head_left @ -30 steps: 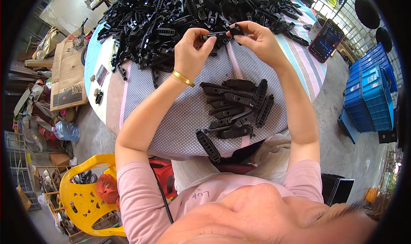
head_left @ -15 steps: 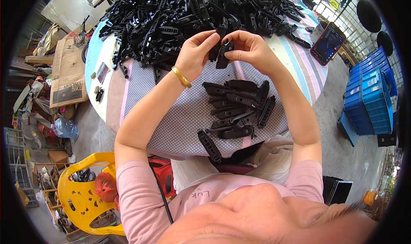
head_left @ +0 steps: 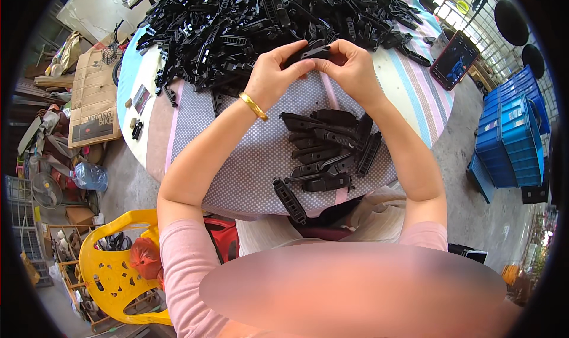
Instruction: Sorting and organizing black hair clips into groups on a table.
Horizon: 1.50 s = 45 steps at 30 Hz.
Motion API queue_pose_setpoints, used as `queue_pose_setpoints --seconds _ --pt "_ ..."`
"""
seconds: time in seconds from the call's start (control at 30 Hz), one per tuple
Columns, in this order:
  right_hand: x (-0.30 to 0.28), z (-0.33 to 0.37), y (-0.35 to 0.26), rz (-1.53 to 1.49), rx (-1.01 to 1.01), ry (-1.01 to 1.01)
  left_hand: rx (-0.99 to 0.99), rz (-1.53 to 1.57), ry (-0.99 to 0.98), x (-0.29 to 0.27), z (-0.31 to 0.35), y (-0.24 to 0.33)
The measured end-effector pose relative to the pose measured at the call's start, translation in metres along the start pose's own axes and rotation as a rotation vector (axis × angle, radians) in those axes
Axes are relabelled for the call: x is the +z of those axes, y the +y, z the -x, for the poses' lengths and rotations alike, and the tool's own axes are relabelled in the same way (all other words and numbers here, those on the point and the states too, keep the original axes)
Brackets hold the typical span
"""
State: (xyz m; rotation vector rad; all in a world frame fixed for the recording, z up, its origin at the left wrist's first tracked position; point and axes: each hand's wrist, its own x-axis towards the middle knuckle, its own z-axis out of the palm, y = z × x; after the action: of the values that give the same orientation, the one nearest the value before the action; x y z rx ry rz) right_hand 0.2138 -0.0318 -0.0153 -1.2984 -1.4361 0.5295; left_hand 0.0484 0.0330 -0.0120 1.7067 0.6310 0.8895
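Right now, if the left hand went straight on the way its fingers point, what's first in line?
Past the black part it holds, the left hand would probably meet the right hand first, just across from it. Depth is unclear: it might instead pass toward the black pile beyond.

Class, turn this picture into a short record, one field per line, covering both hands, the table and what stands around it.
Left hand: gripping black piece; gold bracelet on wrist
Right hand: gripping it too
Far side: large heap of black parts
Near side: smaller group of black parts
Tablecloth: dotted and striped
Right edge: phone, screen lit
Floor right: blue crates
Floor left: yellow chair
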Motion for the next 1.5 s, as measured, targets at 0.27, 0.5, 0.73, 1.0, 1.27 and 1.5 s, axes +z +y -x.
queue_pose_setpoints --seconds 0.27,0.5,0.73,1.0,1.27,1.5 --pt "-0.020 -0.007 0.000 0.234 -0.431 -0.054 0.380 -0.463 -0.141 -0.009 -0.001 0.011" --pt "-0.020 -0.001 -0.015 0.534 -0.440 -0.156 0.467 -0.711 -0.134 -0.008 0.001 0.015" --pt "-0.027 -0.005 -0.009 0.381 -0.216 -0.300 0.387 -0.647 -0.162 -0.008 0.004 0.019" --pt "-0.047 -0.015 0.035 0.745 -0.291 -0.186 -0.029 -0.306 -0.754 -0.002 0.009 0.016" --pt "-0.033 -0.006 0.014 0.794 -0.088 -0.342 0.617 -1.232 0.028 -0.011 -0.012 -0.022" --pt "-0.047 -0.011 0.006 0.633 0.033 -0.411 0.715 -1.256 -0.020 -0.015 -0.016 -0.016"
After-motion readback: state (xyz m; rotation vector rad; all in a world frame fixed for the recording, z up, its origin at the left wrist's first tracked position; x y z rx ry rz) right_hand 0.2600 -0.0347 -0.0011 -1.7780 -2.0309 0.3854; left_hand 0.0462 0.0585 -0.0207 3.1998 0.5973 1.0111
